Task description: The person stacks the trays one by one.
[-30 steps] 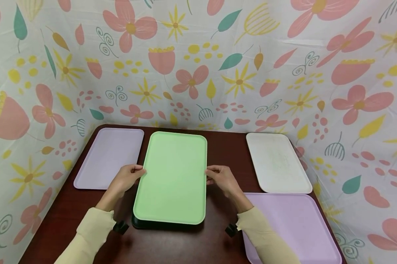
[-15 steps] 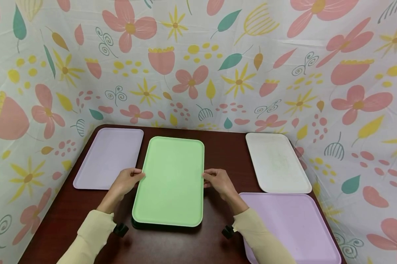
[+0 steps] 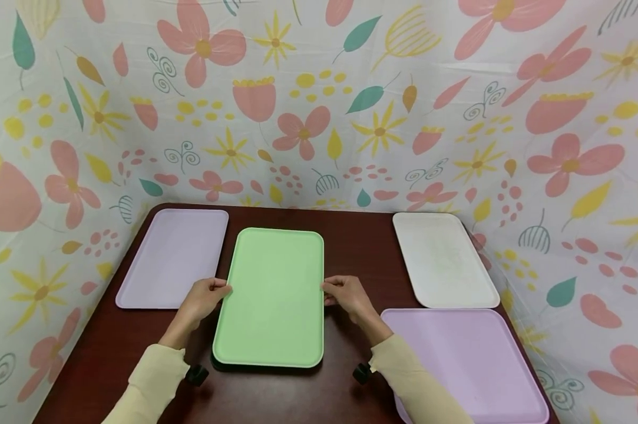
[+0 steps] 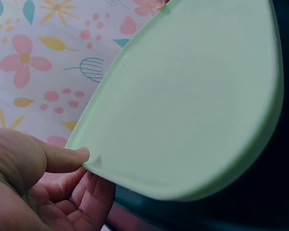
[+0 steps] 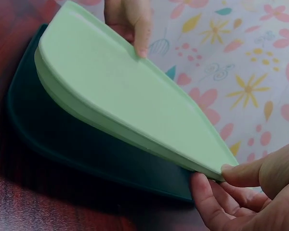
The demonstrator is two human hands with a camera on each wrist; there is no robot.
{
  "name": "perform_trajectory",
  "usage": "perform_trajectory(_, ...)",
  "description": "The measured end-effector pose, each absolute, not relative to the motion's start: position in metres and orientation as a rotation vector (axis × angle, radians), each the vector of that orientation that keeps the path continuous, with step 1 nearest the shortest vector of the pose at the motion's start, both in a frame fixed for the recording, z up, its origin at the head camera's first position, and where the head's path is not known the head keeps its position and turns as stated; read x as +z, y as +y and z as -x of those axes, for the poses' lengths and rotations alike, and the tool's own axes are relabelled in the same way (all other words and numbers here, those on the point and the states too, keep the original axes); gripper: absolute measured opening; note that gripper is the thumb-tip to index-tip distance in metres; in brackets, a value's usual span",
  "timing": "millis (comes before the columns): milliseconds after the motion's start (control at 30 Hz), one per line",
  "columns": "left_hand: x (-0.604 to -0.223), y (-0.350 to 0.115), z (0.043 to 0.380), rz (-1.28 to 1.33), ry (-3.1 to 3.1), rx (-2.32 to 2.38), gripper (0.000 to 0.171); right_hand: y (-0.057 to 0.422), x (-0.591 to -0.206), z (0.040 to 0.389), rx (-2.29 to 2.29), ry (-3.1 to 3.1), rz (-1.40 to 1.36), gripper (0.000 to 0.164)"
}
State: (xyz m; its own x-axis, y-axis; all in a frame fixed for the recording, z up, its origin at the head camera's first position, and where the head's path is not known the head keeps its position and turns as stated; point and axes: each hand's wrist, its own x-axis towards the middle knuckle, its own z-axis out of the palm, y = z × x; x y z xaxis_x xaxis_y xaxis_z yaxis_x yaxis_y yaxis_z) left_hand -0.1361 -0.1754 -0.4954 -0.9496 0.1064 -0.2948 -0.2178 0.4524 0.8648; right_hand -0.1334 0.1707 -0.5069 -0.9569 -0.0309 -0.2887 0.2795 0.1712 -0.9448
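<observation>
A light green tray [image 3: 271, 294] is held by its two long sides, roughly level, over a dark tray [image 5: 86, 149] on the table. My left hand [image 3: 198, 303] pinches the left rim, thumb on top and fingers beneath. Opposite it, my right hand [image 3: 352, 298] pinches the right rim in the same way. The right wrist view shows a gap between the two trays, with the green one slightly tilted over the dark one. From the head view, only a thin front edge of the dark tray shows.
A pale lilac tray [image 3: 175, 259] lies at the back left of the dark red table [image 3: 276, 400]. At the back right lies a white tray [image 3: 446, 259], with a purple tray [image 3: 467, 365] in front of it. Flowered cloth [image 3: 319, 106] hangs around the table.
Both hands have brought the light green tray down and slightly toward me and to the left, nearer the dark tray. Both grips stay the same.
</observation>
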Motion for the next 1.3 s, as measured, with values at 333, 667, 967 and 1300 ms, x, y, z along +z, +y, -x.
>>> perform_trajectory(333, -0.505, -0.176, 0.138, 0.111, 2.465, 1.437, 0.038, 0.168, -0.515, 0.133, -1.84, 2.216, -0.276, 0.021)
perform_trajectory(667, -0.51, -0.175, 0.137, 0.143, 2.486, 1.41, 0.038, 0.166, -0.522, 0.131, -1.842, 2.216, -0.265, 0.02)
perform_trajectory(967, -0.514, -0.177, 0.136, 0.169, 2.482, 1.394, 0.036, 0.162, -0.526, 0.131, -1.797, 2.244, -0.253, 0.021)
perform_trajectory(1300, -0.518, -0.177, 0.135, 0.172, 2.538, 1.356, 0.032, 0.157, -0.533, 0.132, -1.802, 2.263, -0.215, 0.023)
